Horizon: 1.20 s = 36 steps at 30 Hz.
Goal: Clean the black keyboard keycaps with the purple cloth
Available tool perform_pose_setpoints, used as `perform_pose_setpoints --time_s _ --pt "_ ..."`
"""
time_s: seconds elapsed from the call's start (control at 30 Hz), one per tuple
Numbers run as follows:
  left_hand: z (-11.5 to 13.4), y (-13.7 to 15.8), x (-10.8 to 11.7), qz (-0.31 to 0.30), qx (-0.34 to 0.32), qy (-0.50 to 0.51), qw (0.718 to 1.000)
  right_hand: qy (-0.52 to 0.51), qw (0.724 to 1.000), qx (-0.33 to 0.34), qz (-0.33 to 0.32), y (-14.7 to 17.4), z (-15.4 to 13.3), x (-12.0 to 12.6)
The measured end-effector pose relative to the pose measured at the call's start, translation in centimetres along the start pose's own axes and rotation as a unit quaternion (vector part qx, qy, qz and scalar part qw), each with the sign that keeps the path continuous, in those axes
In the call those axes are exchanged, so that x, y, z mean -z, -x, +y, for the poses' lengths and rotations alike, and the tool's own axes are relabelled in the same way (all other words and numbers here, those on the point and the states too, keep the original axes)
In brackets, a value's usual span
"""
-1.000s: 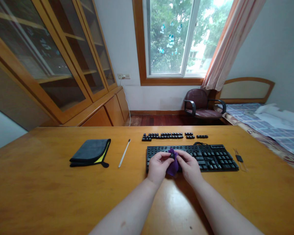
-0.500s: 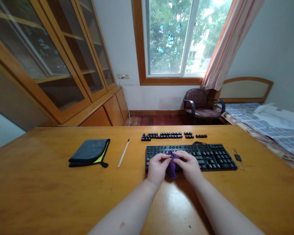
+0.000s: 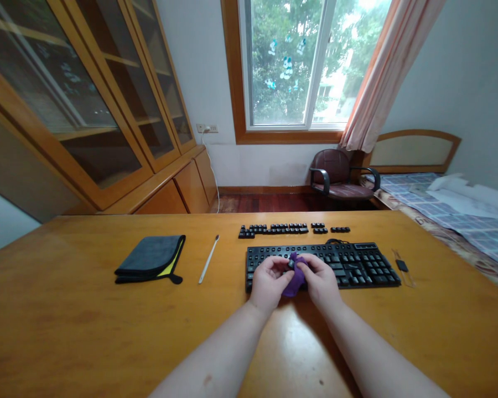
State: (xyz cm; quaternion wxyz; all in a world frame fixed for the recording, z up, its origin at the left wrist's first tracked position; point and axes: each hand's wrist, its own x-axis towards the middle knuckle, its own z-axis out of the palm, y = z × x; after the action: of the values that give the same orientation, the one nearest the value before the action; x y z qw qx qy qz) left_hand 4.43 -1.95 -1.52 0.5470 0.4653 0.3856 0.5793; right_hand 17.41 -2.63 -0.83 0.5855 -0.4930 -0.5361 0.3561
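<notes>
Over the left-middle part of a black keyboard [image 3: 367, 268], my two hands are close together with their fingers closed. My right hand [image 3: 321, 276] pinches a bunched purple cloth [image 3: 294, 283]. A small dark keycap [image 3: 291, 263] shows at the cloth's upper edge, between the fingertips. My left hand [image 3: 269, 279] grips this keycap from the left, its thumb against the cloth. Bare switches show in the keyboard's left part, while caps sit on the keys farther right. My hands hide part of the lower rows.
Loose keycaps [image 3: 288, 228] lie in rows behind the keyboard. To the left are a thin white brush [image 3: 208, 260] and a folded grey cloth [image 3: 151, 255] with yellow lining. A wire keycap puller [image 3: 402, 266] lies right of the keyboard. An armchair [image 3: 336, 174] stands beyond the table.
My fingers have shifted around the purple cloth, and its hanging end has drawn up. The keycap now shows more plainly between the fingertips. Both hands stay over the same part of the keyboard.
</notes>
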Motion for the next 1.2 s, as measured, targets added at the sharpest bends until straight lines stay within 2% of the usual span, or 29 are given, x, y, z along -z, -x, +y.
perform_pose_setpoints --time_s 0.17,0.3,0.5,0.7,0.83,1.0,1.2 --pt "0.09 -0.05 -0.03 -0.003 -0.012 0.013 1.000 -0.018 0.999 -0.009 -0.027 -0.02 0.11 0.06" --pt "0.25 -0.17 0.02 0.004 -0.018 0.008 1.000 -0.016 1.000 -0.005 -0.010 -0.13 0.16 0.09" --pt "0.23 -0.17 0.13 0.005 -0.021 0.019 1.000 0.016 0.999 0.025 -0.032 -0.01 0.12 -0.04" --pt "0.17 -0.33 0.12 0.000 -0.003 0.039 0.999 0.038 0.998 0.050 -0.026 0.12 0.22 -0.01" --pt "0.20 -0.39 0.19 -0.001 -0.026 0.005 1.000 0.031 0.998 0.043 -0.024 -0.08 -0.05 0.18" --pt "-0.01 -0.33 0.21 0.004 -0.019 0.009 1.000 0.017 1.000 0.019 -0.008 -0.33 -0.35 0.29" --pt "0.17 -0.40 0.46 -0.022 -0.090 -0.066 0.993 0.021 0.999 0.025 -0.033 -0.29 0.14 0.13"
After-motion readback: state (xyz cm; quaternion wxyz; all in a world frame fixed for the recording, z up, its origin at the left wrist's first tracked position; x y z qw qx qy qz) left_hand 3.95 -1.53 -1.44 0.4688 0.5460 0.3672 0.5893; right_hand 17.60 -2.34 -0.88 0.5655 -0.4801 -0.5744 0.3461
